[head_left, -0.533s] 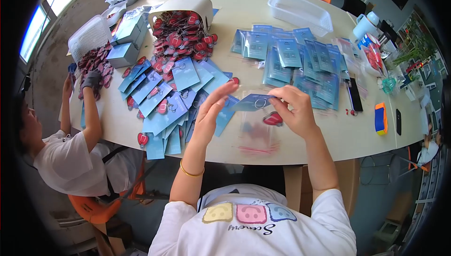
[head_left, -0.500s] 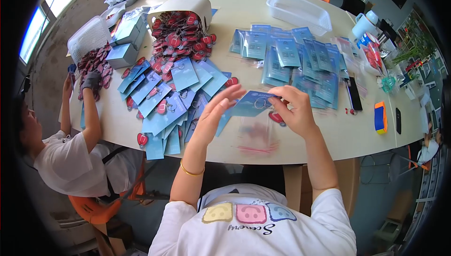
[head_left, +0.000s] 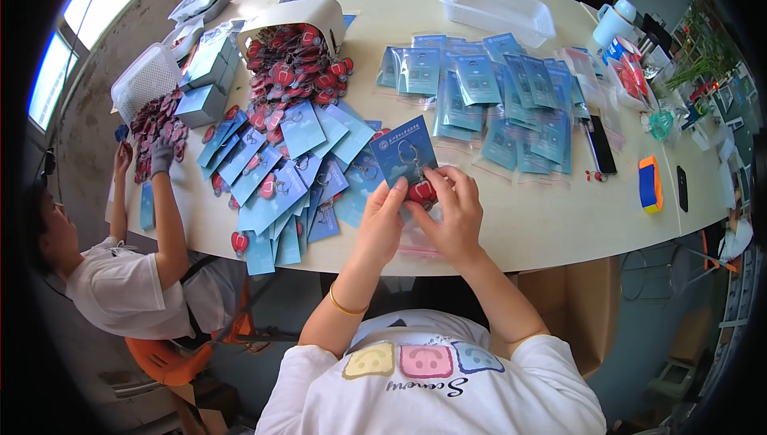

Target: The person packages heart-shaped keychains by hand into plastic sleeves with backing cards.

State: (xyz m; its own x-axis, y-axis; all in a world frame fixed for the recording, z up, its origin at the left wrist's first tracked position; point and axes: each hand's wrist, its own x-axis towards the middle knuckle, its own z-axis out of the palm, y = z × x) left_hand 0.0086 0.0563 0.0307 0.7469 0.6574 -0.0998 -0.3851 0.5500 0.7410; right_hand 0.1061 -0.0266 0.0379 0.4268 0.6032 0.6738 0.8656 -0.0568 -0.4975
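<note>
A blue card (head_left: 401,146) with a metal key ring on its front stands tilted up between my hands. The red keychain charm (head_left: 422,193) hangs at the card's lower edge. My left hand (head_left: 382,223) pinches the card's lower left corner with thumb and fingers. My right hand (head_left: 451,210) is closed at the charm and the card's lower right side. Beneath my hands lies a clear plastic bag (head_left: 419,242), mostly hidden by them. To the left are overlapping blue cards (head_left: 276,199) with red keychains attached.
A tipped white basket (head_left: 331,23) spills red keychains (head_left: 292,67). Bagged cards (head_left: 479,83) are heaped beyond my hands, near a clear tray (head_left: 495,11). Right stand a phone (head_left: 599,146) and an orange-blue block (head_left: 649,185). At left, a co-worker's gloved hand (head_left: 162,155) reaches into more keychains.
My left hand, open beside the card before, now grips it. The card has turned upright and moved slightly left, and my right hand has come down to the charm.
</note>
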